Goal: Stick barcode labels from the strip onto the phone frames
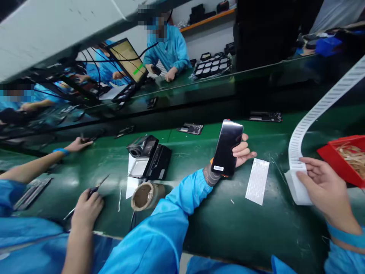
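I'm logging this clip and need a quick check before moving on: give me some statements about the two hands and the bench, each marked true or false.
1. The left hand holds a phone. True.
2. The right hand holds a screwdriver. False: it holds the end of a white printed strip.
3. A small white sticker sits near the phone's lower end. True.
4. The red bin stands to the left of the phone in the picture. False: it stands to the right.
5. A white sheet lies on the green bench between the phone and the right hand. True.
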Demonstrator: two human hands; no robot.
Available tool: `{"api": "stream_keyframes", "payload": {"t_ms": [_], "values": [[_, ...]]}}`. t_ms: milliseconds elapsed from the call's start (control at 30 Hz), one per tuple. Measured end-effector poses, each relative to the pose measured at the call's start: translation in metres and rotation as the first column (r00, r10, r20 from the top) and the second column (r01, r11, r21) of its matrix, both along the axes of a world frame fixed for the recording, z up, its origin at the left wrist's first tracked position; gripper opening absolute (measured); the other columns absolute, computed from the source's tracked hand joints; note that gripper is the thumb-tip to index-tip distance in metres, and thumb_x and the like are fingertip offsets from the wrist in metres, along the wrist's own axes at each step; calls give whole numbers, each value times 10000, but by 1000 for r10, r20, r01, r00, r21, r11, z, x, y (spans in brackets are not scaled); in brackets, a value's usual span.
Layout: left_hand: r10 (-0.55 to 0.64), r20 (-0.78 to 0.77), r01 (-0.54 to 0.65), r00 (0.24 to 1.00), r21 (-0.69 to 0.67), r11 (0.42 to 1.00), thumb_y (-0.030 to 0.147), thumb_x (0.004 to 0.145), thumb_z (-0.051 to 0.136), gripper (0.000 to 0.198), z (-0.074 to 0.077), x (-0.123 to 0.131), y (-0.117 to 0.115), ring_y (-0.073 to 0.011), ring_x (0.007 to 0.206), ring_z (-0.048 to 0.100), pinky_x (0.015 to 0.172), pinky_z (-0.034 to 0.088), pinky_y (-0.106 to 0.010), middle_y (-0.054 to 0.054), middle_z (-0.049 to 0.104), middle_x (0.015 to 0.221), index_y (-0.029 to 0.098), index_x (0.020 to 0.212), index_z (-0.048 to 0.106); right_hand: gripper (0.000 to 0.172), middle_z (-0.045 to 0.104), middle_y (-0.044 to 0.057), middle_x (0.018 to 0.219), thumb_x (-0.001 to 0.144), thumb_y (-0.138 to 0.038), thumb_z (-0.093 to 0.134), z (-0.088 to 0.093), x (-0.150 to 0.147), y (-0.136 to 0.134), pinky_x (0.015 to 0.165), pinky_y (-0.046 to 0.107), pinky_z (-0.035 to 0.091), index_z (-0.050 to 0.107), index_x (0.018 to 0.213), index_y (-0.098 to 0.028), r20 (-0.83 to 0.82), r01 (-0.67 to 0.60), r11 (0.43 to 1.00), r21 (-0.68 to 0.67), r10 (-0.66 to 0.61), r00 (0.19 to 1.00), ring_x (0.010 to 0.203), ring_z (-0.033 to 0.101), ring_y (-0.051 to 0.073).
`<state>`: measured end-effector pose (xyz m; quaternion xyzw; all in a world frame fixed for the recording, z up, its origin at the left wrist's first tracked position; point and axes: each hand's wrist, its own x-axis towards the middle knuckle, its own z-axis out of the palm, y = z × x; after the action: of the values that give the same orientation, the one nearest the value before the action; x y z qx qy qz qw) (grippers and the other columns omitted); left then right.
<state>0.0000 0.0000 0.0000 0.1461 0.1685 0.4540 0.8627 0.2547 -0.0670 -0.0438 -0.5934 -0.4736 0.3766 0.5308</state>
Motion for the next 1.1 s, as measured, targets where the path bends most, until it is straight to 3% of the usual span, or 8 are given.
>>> {"api": "stream_keyframes", "payload": {"t_ms": [233, 433, 500, 600, 800, 900, 1000, 1100], "values": [[-194, -79, 195, 978, -3, 981, 219, 1007, 365, 265, 9, 21, -8, -13, 377, 261, 852, 535, -355, 43, 443, 673, 155, 859, 575, 357, 708, 82, 925, 745, -347, 759, 9, -7, 0, 678, 337, 573, 689, 1063, -201, -12, 17, 998, 63, -16, 1000, 822, 684, 233], [56, -219, -54, 974, 13, 998, 379, 1013, 401, 349, 0, 24, 2, -48, 375, 305, 734, 557, -324, 73, 370, 519, 177, 754, 520, 351, 691, 62, 846, 779, -326, 690, -8, 32, 4, 602, 316, 548, 664, 1097, -182, 201, -35, 998, -45, 43, 979, 717, 652, 211], [173, -393, -189, 903, 0, 982, 449, 966, 522, 343, -1, 23, 9, -77, 421, 420, 659, 540, -300, 55, 446, 534, 178, 756, 516, 376, 685, 75, 892, 801, -345, 668, -11, 43, 4, 628, 336, 554, 644, 1136, -175, 286, -9, 999, -53, 24, 958, 744, 649, 217], [309, -608, -325, 731, 88, 942, 307, 921, 598, 209, 1, 15, 25, -107, 535, 558, 590, 483, -239, 12, 580, 638, 167, 783, 530, 433, 667, 100, 974, 813, -412, 654, -13, 51, 1, 682, 384, 558, 630, 1172, -171, 446, 71, 997, -39, -46, 894, 810, 649, 243], [388, -731, -323, 562, 238, 916, 81, 819, 636, 135, 10, -21, 77, -103, 509, 559, 555, 423, -213, 12, 617, 640, 166, 805, 533, 447, 675, 97, 938, 785, -511, 646, -11, 59, 3, 715, 438, 565, 644, 1105, -200, 452, 130, 991, -43, -97, 887, 814, 669, 286], [323, -760, -245, 565, 219, 944, 96, 821, 633, 122, 14, -26, 88, -135, 522, 593, 582, 467, -254, -18, 638, 651, 160, 816, 529, 383, 686, 114, 957, 801, -530, 626, -1, 51, 3, 756, 471, 555, 651, 1037, -229, 509, 182, 983, -9, -152, 847, 826, 666, 308], [237, -727, -137, 645, 195, 971, 151, 817, 658, 172, 13, -9, 76, -169, 615, 657, 645, 525, -308, -43, 689, 777, 168, 956, 557, 409, 690, 125, 1033, 833, -535, 619, 15, 22, 3, 839, 486, 540, 651, 1088, -217, 487, 187, 981, 58, -191, 852, 890, 664, 307], [144, -611, -29, 778, 194, 981, 251, 777, 750, 372, 8, 16, 50, -180, 688, 684, 697, 556, -346, -40, 702, 868, 201, 1084, 546, 621, 685, 123, 1122, 833, -540, 669, 26, -13, 9, 731, 409, 583, 530, 1331, -197, 208, -70, 996, -53, 80, 975, 847, 679, 259]]}}
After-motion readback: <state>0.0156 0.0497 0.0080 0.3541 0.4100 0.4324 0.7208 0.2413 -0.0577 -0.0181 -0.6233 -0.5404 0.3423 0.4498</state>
